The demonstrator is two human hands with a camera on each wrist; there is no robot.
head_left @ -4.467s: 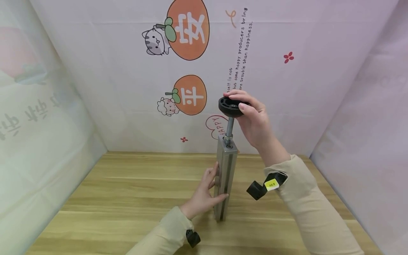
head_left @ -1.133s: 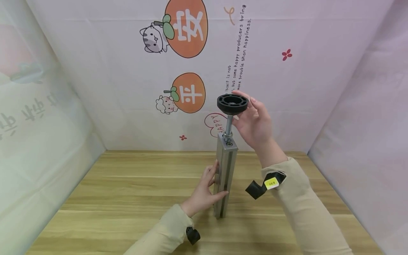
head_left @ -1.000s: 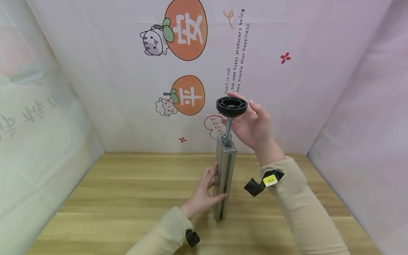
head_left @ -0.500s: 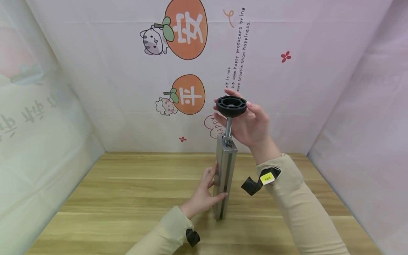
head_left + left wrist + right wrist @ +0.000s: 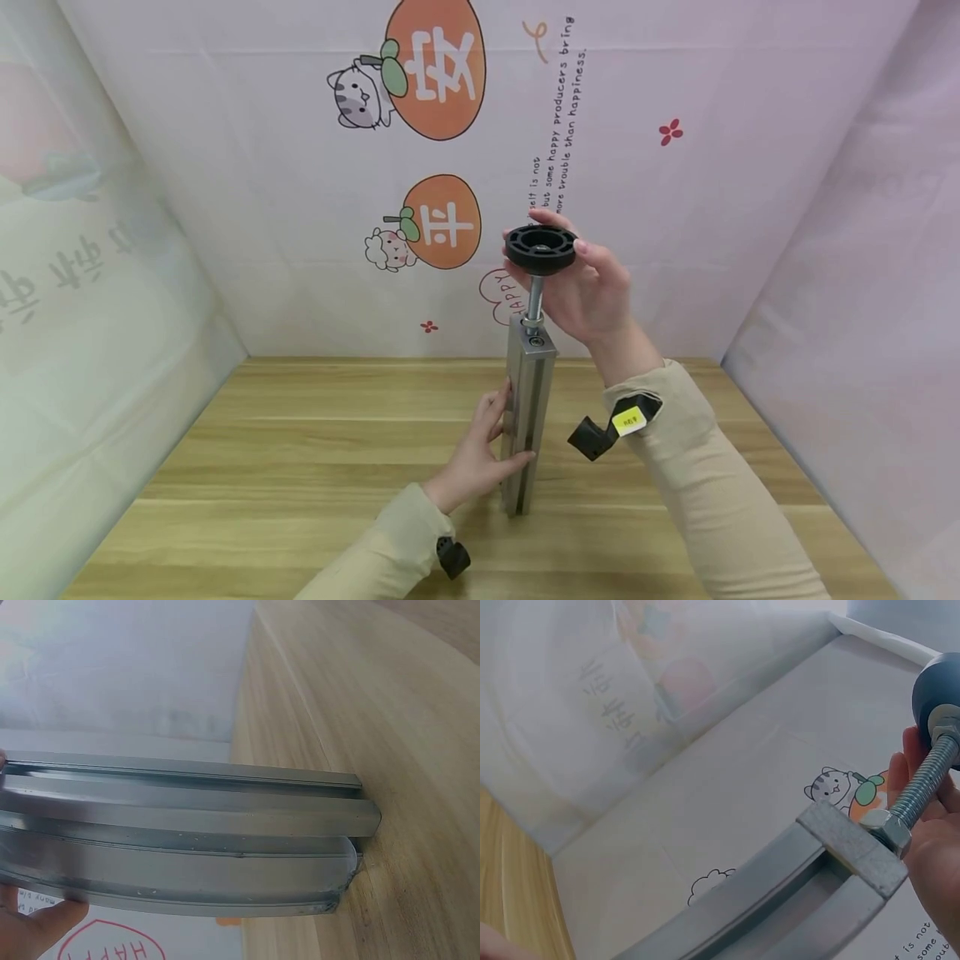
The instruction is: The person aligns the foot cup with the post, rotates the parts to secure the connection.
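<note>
An aluminium profile (image 5: pixel 528 417) stands upright on the table, its lower end meeting the wood in the left wrist view. My left hand (image 5: pixel 472 462) grips its lower half, thumb on the near side and fingers round the left. From the top plate rises the levelling foot's threaded rod (image 5: pixel 926 784), with a nut (image 5: pixel 889 829) close to the plate. The foot's round black base (image 5: pixel 540 260) faces up. My right hand (image 5: pixel 592 292) holds this base by the edge, thumb at the right rim and fingers behind, partly hidden by it.
The wood-grain table (image 5: pixel 300 467) extends to both sides of the profile. A printed white cloth backdrop (image 5: pixel 285 167) rises behind it, with pale cloth walls left and right. A black wrist camera (image 5: pixel 592 437) projects from the right sleeve.
Earlier, my right fingers lay over the top of the black base. They then loosened, swung round behind it, and the thumb came to its right rim. The left hand kept its grip.
</note>
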